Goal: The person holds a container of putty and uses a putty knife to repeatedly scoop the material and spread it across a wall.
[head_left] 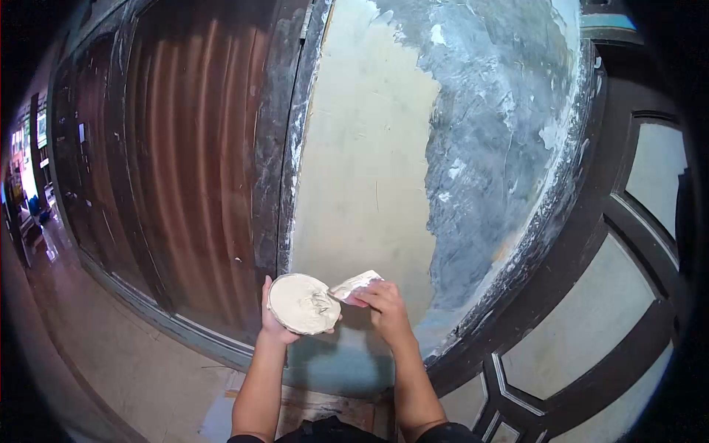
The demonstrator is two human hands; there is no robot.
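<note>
My left hand (275,322) cradles a round bowl of cream-coloured putty (297,303) from the side and below, its open top facing me. Pinched in my right hand (382,304) is a putty knife (356,283) smeared with the same cream paste. Its edge touches the putty at the bowl's right side, where the surface is scooped and ridged. Behind both hands stands a wall panel (362,170), its left part coated in smooth cream filler and its right part (495,162) patchy grey-blue with white spots.
A dark wooden frame with brown curtained glass (196,162) borders the panel on the left. On the right is a dark panelled door (569,325) with pale insets. Tiled floor (125,354) lies at lower left, with a pale sheet (218,417) near my left forearm.
</note>
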